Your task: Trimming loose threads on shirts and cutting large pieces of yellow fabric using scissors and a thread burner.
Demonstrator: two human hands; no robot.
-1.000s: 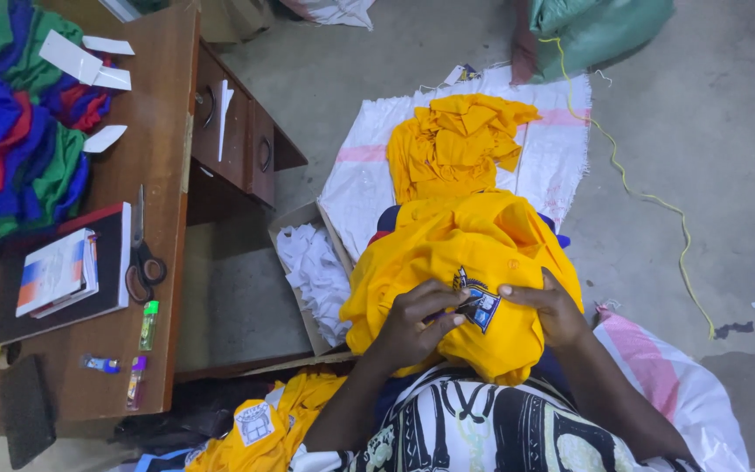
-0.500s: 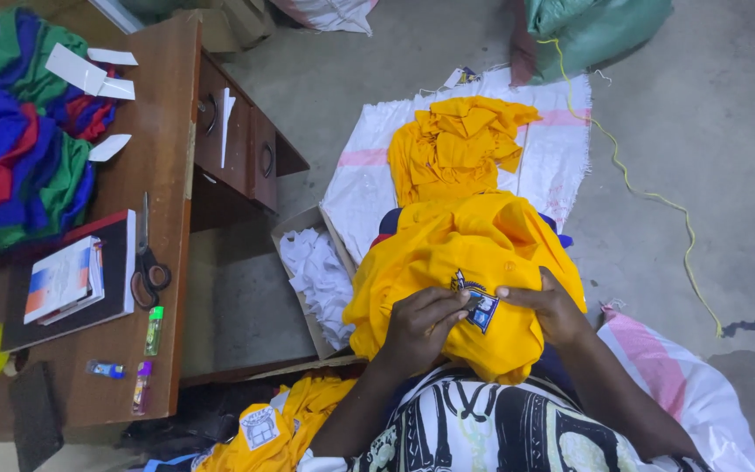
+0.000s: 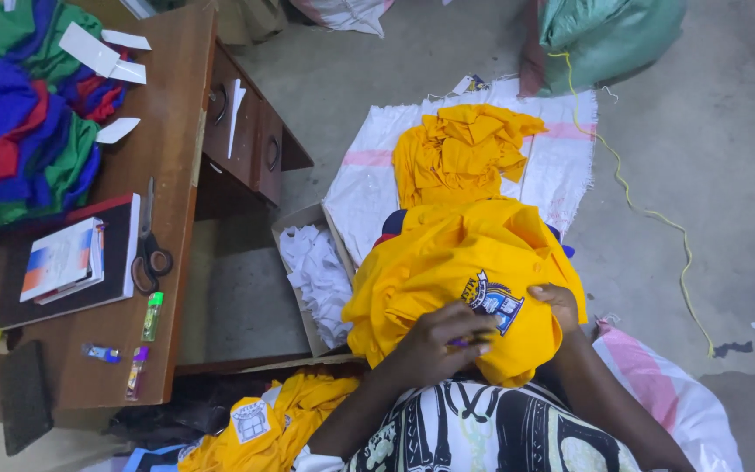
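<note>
Floor (image 3: 718,131): bare grey concrete, with a white woven sack (image 3: 561,166) spread flat on it and a green sack (image 3: 609,35) at the top edge.
Worktop (image 3: 176,131): brown wood with drawers, on the left; it carries a heap of blue, red and green cloth (image 3: 19,114), a dark book (image 3: 111,271), scissors (image 3: 148,253) and white paper slips (image 3: 89,51).
Yellow shirt (image 3: 447,262): bunched on the person's lap, its blue and white crest badge (image 3: 493,301) turned up.
Folded yellow pile (image 3: 460,149): lies on the white woven sack, apart from the lap.
Box of white scraps (image 3: 315,275): between worktop and lap.
Badged yellow garments (image 3: 259,419): on the floor at lower left, a white square badge showing.
Left hand (image 3: 439,341): presses the shirt just below the badge, fingers pinching a thin purple tool, too small to identify.
Right hand (image 3: 559,301): grip closed on the cloth beside the badge.
Progress: judging by the piles, some shirts are finished; this one is in hand.
</note>
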